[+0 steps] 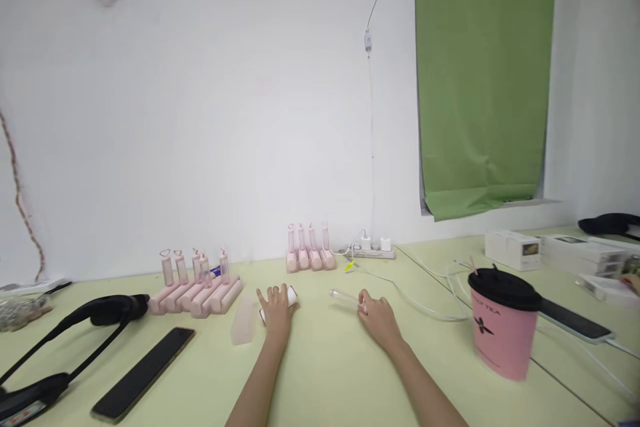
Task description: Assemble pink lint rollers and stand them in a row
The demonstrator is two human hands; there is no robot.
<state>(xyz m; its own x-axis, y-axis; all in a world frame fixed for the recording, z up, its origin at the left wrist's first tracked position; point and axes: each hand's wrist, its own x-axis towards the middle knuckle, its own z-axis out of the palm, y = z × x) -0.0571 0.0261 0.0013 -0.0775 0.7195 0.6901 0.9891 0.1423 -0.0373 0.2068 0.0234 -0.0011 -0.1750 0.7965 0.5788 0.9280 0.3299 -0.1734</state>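
My left hand (277, 310) lies over a white cylinder (293, 295) with a dark rim at its end, fingers curved across it and most of it covered. Just left of that hand is a translucent pale pink sleeve-like piece (243, 321) on the table. My right hand (377, 318) has its fingers closed around one end of a clear tube (343, 296), which points left, low over the table. Several pink devices with upright clear tubes (215, 295) stand in a row at the left. Another group of pink devices (311, 259) stands by the wall.
A black phone (143, 375) and a black headband-like frame (103, 310) lie on the left. To the right are a pink cup (504, 330) with a black lid, another phone (575, 319), white boxes (513, 250) and loose white cables. A power strip (373, 253) sits against the wall.
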